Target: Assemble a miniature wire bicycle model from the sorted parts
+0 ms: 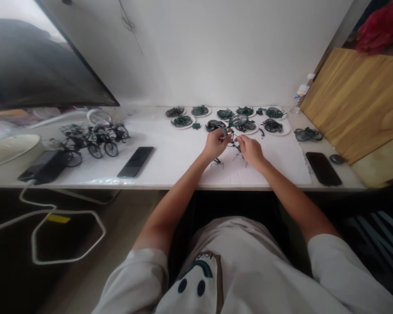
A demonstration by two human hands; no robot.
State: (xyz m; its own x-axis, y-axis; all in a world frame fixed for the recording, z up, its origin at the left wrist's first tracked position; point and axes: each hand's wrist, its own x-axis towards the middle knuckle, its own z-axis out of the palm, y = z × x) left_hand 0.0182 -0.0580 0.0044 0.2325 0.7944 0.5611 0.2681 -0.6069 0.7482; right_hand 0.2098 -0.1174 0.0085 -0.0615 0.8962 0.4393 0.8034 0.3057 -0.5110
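My left hand [216, 144] and my right hand [250, 149] meet over the white desk [177, 152], both with fingers curled. Between them they pinch a small dark green and black model part [231, 138], too small to name exactly. Small dark pieces [218, 162] lie on the desk just under my hands. Beyond my hands stand several white plates of green and black parts [239, 122].
Several small black model bicycles [91, 139] stand at the left, beside a black power brick [46, 166] with a white cable. A phone [136, 162] lies left of my hands, another phone [323, 168] at the right. A wooden board [356, 100] leans at the right.
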